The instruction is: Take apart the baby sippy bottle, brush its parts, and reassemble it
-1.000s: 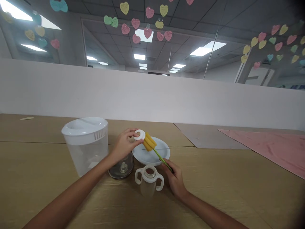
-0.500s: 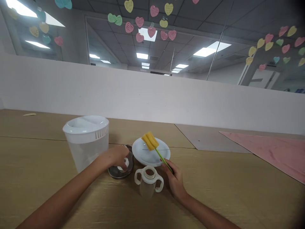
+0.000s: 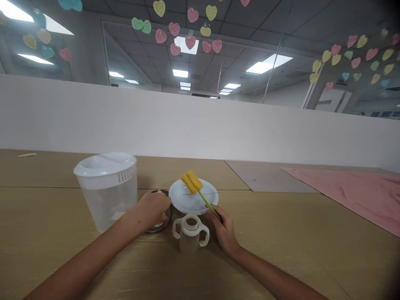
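My right hand [image 3: 224, 231] is closed round the green handle of a sponge bottle brush [image 3: 191, 182]. Its yellow sponge head is raised over a white plate [image 3: 178, 203]. My left hand [image 3: 153, 208] reaches over a round metal dish [image 3: 169, 214], fingers curled down and closed. Bits of something white show under and beyond those fingers, but most of it is hidden. Between my hands a baby bottle [image 3: 189, 239] stands upright on the table, with a two-handled white collar and an uncovered mouth.
A large clear bucket with a white lid [image 3: 106, 164] stands left of the metal dish, behind my left forearm. A pink cloth [image 3: 350, 187] lies at the right on the brown table [image 3: 275, 233]. A low white wall [image 3: 187, 129] closes off the back.
The view has shifted slightly, so most things sit a little further left. My left hand now covers more of the white piece in the metal dish. My right hand still grips the brush.
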A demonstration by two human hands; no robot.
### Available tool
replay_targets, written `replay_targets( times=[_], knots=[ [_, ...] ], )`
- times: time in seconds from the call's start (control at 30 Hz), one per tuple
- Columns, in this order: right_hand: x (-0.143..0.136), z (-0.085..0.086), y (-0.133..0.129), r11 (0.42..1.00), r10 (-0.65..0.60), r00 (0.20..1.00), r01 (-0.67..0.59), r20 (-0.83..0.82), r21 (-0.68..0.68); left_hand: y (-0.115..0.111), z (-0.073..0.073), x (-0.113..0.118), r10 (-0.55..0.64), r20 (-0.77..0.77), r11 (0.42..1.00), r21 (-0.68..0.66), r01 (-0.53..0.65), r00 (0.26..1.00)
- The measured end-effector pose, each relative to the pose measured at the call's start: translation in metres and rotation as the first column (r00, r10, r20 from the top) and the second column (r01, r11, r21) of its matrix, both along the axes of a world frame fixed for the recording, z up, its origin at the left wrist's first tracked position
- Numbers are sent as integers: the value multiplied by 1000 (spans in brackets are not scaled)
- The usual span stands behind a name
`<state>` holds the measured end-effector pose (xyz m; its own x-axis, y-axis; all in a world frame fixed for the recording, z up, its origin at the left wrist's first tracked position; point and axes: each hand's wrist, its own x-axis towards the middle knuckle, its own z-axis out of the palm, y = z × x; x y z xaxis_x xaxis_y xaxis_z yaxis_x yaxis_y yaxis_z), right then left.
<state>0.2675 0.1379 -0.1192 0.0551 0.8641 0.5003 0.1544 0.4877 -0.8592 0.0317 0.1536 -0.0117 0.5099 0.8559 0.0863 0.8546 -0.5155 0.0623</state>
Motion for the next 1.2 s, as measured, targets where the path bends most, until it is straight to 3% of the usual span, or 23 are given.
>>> replay_targets(
  times=[0.1,0.17,0.33,0.47,0.6,0.7,0.83,0.93,1.07,1.13,1.2],
  knots=[
    [-1,1,-1,1000,-4,1000,4,-19,5,-24,14,10,-322,100,944,-42,327,942],
    [-2,2,-2,1000,-4,1000,4,-25,1,-35,18,19,-423,185,890,-100,445,887],
    [-2,7,-5,1000,11,1000,-11,6,0,-34,8,35,-287,309,920,-175,351,907],
    [-2,5,-6,1000,-22,999,22,-37,-2,-32,0,40,-206,408,896,-286,339,890],
    [-3,4,-8,994,-92,988,97,-122,39,-37,-7,46,-229,477,879,-273,391,848],
    [-5,7,-10,994,-73,990,82,-119,71,-41,-11,49,-240,557,838,-294,459,795],
    [-8,7,-14,989,-104,989,114,-107,98,-41,-3,47,-213,621,777,-360,516,754],
    [-9,2,-16,971,-174,978,189,-112,146,-34,14,37,-189,664,865,-236,443,724],
    [-7,-2,-17,932,-240,969,246,-56,267,-12,29,18,-143,643,987,33,159,752],
    [-5,-1,-17,905,-256,966,232,22,357,2,28,10,-160,568,971,236,26,807],
    [-3,3,-17,873,-258,960,182,111,454,14,22,4,-192,482,909,416,-30,855]
  ],
)
